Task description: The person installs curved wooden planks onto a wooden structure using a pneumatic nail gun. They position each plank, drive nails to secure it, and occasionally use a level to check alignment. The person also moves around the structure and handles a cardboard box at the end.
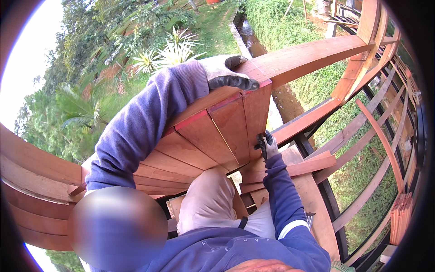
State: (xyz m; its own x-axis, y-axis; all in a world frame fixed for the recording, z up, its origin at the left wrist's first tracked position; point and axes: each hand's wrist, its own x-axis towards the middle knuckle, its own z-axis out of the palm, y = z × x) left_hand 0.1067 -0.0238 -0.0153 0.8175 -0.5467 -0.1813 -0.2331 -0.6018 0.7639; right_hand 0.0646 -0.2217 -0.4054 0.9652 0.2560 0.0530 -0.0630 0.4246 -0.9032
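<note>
My left hand (226, 75), in a white and dark glove, is hooked over the top of a curved reddish wooden rail (317, 58). Its dark fingertips rest close to the rail's joint with the upright boards. Below the rail stands a row of wooden boards (199, 140), side by side, with red-pink along their upper edges. Lower down, my right hand (268, 144), gloved too, grips the outer edge of the end board (257, 113). Its thumb lies on the board's face, and the other fingers are partly hidden.
Loose planks (312, 165) lie beside my right forearm. Curved slats (358, 131) and dark metal beams (333, 204) leave gaps above grass on the right. A stack of wood pieces (401, 217) stands at the far right. A water channel (247, 34) runs beyond the rail.
</note>
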